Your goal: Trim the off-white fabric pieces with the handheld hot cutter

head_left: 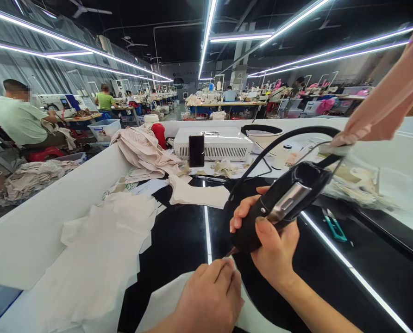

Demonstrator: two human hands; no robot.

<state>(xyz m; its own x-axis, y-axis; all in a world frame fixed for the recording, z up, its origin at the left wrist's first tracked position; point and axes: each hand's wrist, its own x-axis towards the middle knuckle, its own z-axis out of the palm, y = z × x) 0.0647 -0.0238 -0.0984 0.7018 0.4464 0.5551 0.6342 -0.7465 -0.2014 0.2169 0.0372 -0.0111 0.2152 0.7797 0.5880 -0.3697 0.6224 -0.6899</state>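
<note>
A: Any trouble likely from here?

B: Possibly a knock to the left hand (pixel 211 296), set just beside the lower end of the bulky black handheld tool with a silver panel (pixel 279 210). Likeliest cause: a slip or sudden tilt of that heavy-looking body.

A: Anything else to fear?

B: Perhaps a crease or skew in the smooth white flat piece (pixel 165 300), lying on the glossy black counter (pixel 178 236) beneath the left hand. Blame uneven pressure from above, or a sideways drag. Maybe a tug at the tool as well, through the thick black looping cable (pixel 279 136) behind, close to the hanging pale pink cloth (pixel 380 97) at upper right.

A: On to the hands, then. How far open, the right hand (pixel 278 249) first?

B: Wrapped firmly round the tool's body, thumb on the near side, fingers round the far side. Closed only partway, because of the thick girth.

A: And the left?

B: Bunched tight, fingers drawn together, pinched on the upper tip of the white piece and pressing down.

A: Tool end touching the white piece?

B: Cannot tell. Too dark and too crowded there.
</note>
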